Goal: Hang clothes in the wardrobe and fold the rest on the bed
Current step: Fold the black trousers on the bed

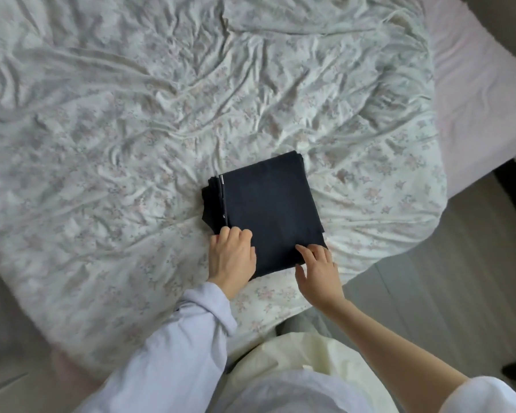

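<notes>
Lying folded at frame centre on floral duvet (pixel 131 129): dark garment (pixel 268 210). Curling over its lower-left corner: left hand (pixel 231 257). Resting spread on its lower-right corner: right hand (pixel 318 274).

Soft, even daylight covers my bed (pixel 131 114); the creases in the sheet throw only faint shadows and nothing glares. My view bends at the edges, the corners smear, and my sleeve (pixel 167 353) close below looks blurred.
</notes>
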Available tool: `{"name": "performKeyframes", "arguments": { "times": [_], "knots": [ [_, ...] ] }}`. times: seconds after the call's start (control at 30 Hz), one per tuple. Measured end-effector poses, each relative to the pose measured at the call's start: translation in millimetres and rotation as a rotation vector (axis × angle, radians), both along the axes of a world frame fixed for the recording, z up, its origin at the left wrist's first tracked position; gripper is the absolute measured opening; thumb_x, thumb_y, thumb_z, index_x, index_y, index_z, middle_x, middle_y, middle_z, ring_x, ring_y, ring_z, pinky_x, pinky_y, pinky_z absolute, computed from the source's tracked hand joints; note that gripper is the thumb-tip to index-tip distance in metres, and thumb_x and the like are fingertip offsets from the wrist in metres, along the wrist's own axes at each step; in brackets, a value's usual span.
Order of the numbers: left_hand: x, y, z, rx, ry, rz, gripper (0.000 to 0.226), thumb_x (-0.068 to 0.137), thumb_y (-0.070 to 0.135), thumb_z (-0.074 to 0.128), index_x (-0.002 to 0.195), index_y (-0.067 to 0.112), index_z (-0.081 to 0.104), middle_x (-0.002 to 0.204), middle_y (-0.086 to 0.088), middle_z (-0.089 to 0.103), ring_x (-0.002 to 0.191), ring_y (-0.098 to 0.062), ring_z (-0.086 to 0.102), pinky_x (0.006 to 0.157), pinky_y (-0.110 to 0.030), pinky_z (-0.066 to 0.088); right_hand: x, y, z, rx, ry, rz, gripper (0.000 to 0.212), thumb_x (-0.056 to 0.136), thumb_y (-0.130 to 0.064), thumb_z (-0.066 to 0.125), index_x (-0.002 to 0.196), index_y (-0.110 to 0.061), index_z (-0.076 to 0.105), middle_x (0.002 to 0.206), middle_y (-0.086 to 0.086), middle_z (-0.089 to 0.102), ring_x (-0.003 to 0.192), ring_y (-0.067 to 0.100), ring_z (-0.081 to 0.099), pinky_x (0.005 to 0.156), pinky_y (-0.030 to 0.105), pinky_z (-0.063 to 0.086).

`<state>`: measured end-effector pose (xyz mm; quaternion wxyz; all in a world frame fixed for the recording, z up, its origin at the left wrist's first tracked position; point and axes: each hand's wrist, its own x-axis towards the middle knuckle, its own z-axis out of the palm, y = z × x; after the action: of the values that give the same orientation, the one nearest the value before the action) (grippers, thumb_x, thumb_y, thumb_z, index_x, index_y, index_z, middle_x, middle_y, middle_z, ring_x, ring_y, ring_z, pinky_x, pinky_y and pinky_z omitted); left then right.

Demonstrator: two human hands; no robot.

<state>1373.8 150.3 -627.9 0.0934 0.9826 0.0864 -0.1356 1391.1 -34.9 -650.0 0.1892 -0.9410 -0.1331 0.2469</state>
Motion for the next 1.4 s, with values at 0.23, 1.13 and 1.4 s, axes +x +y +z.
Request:
{"name": "performKeyframes", "arguments": {
  "times": [0.23,1.13,1.4],
  "knots": [
    [73.6,30.3,-12.7,0.002,-0.021,-0.081,0.044,0.086,0.03,0.06,0.126,0.012,0.053,0.127,-0.009,0.051,0.121,-0.03,0.043,0.1,-0.048,0.031,-2.1,26.9,0.6,0.699,0.645,-1.521,0.045,0.089,-0.026,0.06,0.123,-0.013,0.034,0.108,0.008,0.048,0.096,0.02,0.053,0.091,0.038,0.05],
    [131.8,114.5,-47.1,-0.966,0.263,0.828,0.04,0.089,0.026,0.063,0.122,0.01,0.047,0.118,-0.004,0.057,0.101,-0.021,0.057,0.087,-0.036,0.047,143.6,50.2,4.6,-0.014,0.028,-0.367,0.07,0.094,-0.029,0.047,0.149,-0.017,0.006,0.151,0.009,0.018,0.137,0.027,0.024,0.11,0.045,0.027],
    [82.3,117.6,-50.5,-0.962,0.443,0.598,0.076,0.08,0.019,0.071,0.142,0.02,0.027,0.135,0.005,0.046,0.123,-0.014,0.046,0.107,-0.036,0.037,190.9,97.3,2.5,-0.169,-0.052,0.328,0.071,0.095,-0.041,0.042,0.149,-0.021,0.001,0.157,0.002,0.006,0.145,0.02,-0.002,0.117,0.047,-0.001]
  ]
}}
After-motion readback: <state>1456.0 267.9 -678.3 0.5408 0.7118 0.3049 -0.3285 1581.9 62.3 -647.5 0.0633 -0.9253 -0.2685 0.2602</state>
